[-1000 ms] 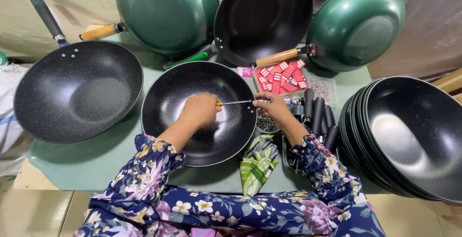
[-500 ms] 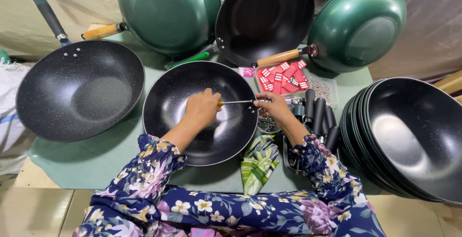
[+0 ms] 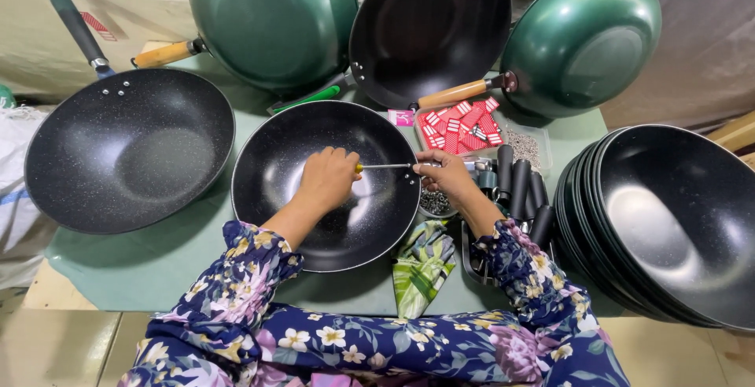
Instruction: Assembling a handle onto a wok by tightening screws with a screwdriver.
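Note:
A black speckled wok [image 3: 295, 155] without a handle lies on the green table in front of me. Inside it, my left hand [image 3: 329, 177] is closed around the yellow grip of a screwdriver [image 3: 387, 167], whose thin metal shaft points right toward the wok's rim. My right hand [image 3: 445, 175] sits at that rim, fingers pinched around the shaft tip and a black handle fitting [image 3: 481, 168] just outside the wok. My floral sleeves cover both forearms.
A black handled wok [image 3: 126, 147] lies at left. Two green woks [image 3: 271, 21] [image 3: 586, 41] and a black one [image 3: 429, 29] lean at the back. A stack of black woks [image 3: 676, 214] fills the right. Red packets [image 3: 460, 123], loose black handles [image 3: 523, 190], screws and a green cloth [image 3: 421, 265] lie between.
Both hands stay at the wok's right rim; the screwdriver has barely shifted, and the view has drifted slightly.

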